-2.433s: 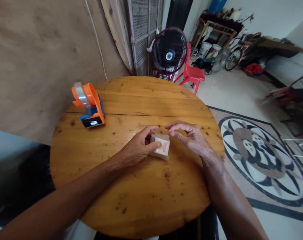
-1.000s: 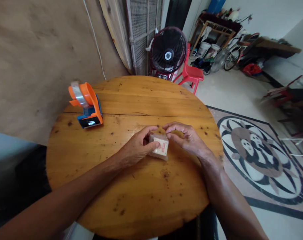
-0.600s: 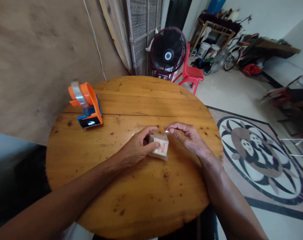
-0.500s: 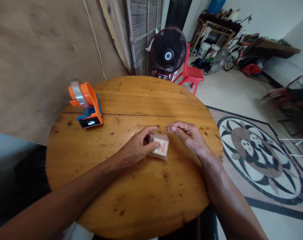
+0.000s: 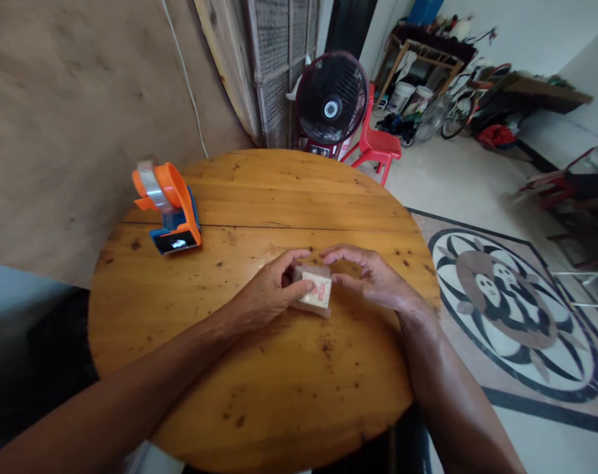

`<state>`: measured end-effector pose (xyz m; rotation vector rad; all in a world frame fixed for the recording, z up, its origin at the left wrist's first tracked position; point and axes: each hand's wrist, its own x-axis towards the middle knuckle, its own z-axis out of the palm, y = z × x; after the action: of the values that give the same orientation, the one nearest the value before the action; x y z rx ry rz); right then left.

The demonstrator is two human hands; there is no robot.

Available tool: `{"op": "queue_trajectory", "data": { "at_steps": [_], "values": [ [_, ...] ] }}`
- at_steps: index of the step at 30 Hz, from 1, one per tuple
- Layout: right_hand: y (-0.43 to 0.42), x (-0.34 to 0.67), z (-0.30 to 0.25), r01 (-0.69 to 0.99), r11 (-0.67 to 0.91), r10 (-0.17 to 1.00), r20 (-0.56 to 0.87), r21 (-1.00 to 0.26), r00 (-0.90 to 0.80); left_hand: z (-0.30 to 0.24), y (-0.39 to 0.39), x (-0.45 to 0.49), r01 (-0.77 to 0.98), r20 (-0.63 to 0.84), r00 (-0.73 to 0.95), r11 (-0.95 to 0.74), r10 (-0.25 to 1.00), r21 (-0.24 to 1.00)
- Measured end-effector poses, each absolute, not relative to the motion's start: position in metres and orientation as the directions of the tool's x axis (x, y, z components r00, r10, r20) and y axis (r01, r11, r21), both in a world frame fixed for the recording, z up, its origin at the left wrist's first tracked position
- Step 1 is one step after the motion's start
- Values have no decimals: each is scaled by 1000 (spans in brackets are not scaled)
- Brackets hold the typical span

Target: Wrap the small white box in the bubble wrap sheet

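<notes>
A small pale box with red print (image 5: 320,293), seemingly in clear wrapping, rests near the middle of the round wooden table (image 5: 289,395). My left hand (image 5: 272,286) grips its left side, the thumb lying on top and the other fingers partly hidden behind it. At the box's right edge is my right hand (image 5: 365,273), with thumb and fingers apart and curved toward the box. Its thumb tip is close to the box; whether it touches I cannot tell. Nothing shows between the right fingers.
An orange and blue tape dispenser (image 5: 173,210) with a roll of clear tape stands at the table's far left. Beyond the table are a fan (image 5: 332,99) and a red chair (image 5: 380,145). A panda-patterned floor panel (image 5: 506,303) lies to the right.
My right hand has opened from a pinch, its thumb dropping toward the box's right edge. My left hand and the box have hardly moved.
</notes>
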<state>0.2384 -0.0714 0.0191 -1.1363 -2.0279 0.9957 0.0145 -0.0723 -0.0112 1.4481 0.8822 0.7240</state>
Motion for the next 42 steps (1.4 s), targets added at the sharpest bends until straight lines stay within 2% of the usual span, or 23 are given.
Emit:
{"op": "queue_trajectory", "data": {
  "at_steps": [8,18,23,30,42],
  "values": [
    [-70,230,17,416,364,913,232,-833,-335,-9,-73,14,118,-89,503,33,860,992],
    [-68,228,15,429,301,949,221,-852,-226,-8,-73,15,144,-87,493,17,866,989],
    [-65,226,12,383,241,966,183,-892,-182,-7,-73,15,159,-92,489,15,867,987],
    [-64,223,11,274,95,988,56,-957,-146,-6,-74,14,141,-78,505,7,860,990],
    [-63,227,9,233,29,991,-4,-972,-137,-6,-74,14,142,-83,503,13,860,990]
  ]
}}
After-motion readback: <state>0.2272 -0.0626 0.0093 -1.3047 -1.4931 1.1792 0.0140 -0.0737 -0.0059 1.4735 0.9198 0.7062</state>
